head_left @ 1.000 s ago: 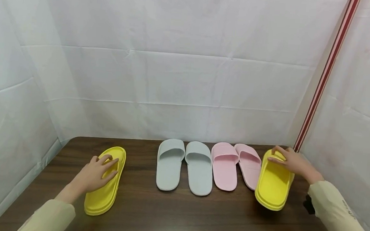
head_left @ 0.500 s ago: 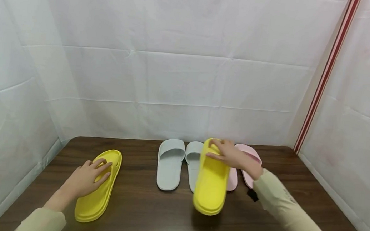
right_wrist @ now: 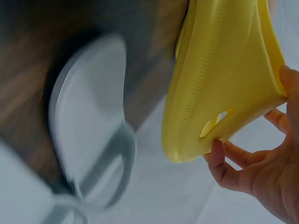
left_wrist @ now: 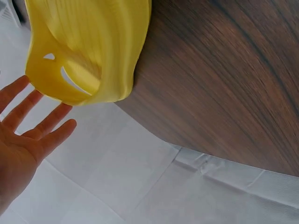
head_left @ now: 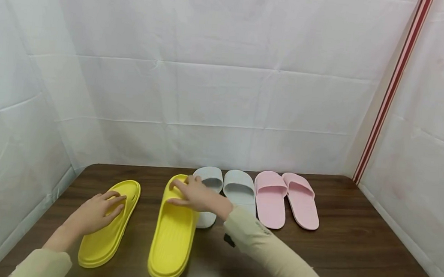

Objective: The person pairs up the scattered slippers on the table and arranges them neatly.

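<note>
My left hand (head_left: 90,215) grips one yellow slipper (head_left: 98,245) by its strap, low over the left of the table. In the left wrist view, fingers (left_wrist: 51,121) reach the rim of this slipper (left_wrist: 93,32); the thumb is out of frame. A second yellow slipper (head_left: 170,238), in the middle left, has its strap pinched by my right hand (head_left: 198,195). Seen from the right wrist, that slipper (right_wrist: 210,79) hangs raised, with thumb and fingers at the strap edges. Both toes point toward the back.
Two light grey slippers (head_left: 239,193) stand side by side at the back, one partly covered by the held slipper and my right hand. Pink slippers (head_left: 271,206) sit to their right, toes nearly touching. White sheeting (head_left: 210,90) hangs behind the dark wooden table (head_left: 368,251).
My right hand has carried its yellow slipper from the far right across the grey and pink pairs to the left. The left hand and its slipper have shifted left and slightly nearer.
</note>
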A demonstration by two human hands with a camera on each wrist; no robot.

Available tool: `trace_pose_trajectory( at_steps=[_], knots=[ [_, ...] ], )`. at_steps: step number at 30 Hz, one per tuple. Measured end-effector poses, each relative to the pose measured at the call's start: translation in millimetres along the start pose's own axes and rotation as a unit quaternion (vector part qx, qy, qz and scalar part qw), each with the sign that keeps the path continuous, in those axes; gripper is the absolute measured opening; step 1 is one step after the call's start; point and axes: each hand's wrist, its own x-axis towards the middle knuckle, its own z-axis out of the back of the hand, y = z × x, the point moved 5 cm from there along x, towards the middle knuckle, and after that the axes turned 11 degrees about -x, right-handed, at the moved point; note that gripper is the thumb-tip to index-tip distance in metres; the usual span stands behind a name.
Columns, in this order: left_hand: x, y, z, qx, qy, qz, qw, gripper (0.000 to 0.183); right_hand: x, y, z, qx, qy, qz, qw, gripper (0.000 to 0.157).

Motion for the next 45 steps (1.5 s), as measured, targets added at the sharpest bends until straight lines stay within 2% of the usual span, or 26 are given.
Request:
trace_pose_trajectory(
  at_steps=[5,13,16,21,25,29,35,40,45],
  knots=[
    [2.6,-1.0,-0.5,-0.011,-0.013,-0.01,0.9998,0.029,19.1,20.5,-20.1,0.001,0.027,0.011,1.0,0.039],
    [7.3,-4.0,1.2,-0.016,-0.009,-0.018,0.9997,0.028,30.6,30.2,-42.9,-0.001,0.04,0.006,0.999,0.037],
    [8.5,-4.6,1.7,-0.015,0.0,-0.014,0.9998,0.029,32.0,29.2,-49.6,0.005,0.052,-0.004,0.999,0.038],
    [12.0,-6.7,4.3,-0.027,0.035,0.004,0.999,0.031,30.2,24.7,-59.4,0.003,0.071,-0.011,0.997,0.04],
    [10.3,-11.6,6.8,-0.031,0.058,0.006,0.9978,0.034,20.9,24.6,-59.2,-0.018,0.058,0.0,0.998,0.046],
    [-2.1,-20.3,7.2,-0.013,0.047,-0.02,0.9986,0.035,3.0,36.4,-52.1,-0.095,0.026,0.028,0.995,0.053],
    [-37.1,-31.8,1.9,0.014,0.008,-0.064,0.9978,0.035,-31.8,70.6,-41.2,-0.222,-0.018,0.093,0.97,0.055],
    [-62.2,-35.5,-9.8,0.062,-0.027,-0.101,0.9926,0.038,-54.4,91.0,-47.9,-0.253,0.003,0.14,0.957,0.056],
    [-77.9,-28.8,-22.4,0.094,-0.066,-0.159,0.9806,0.047,-67.6,99.2,-61.1,-0.242,0.037,0.156,0.957,0.058]
  ],
)
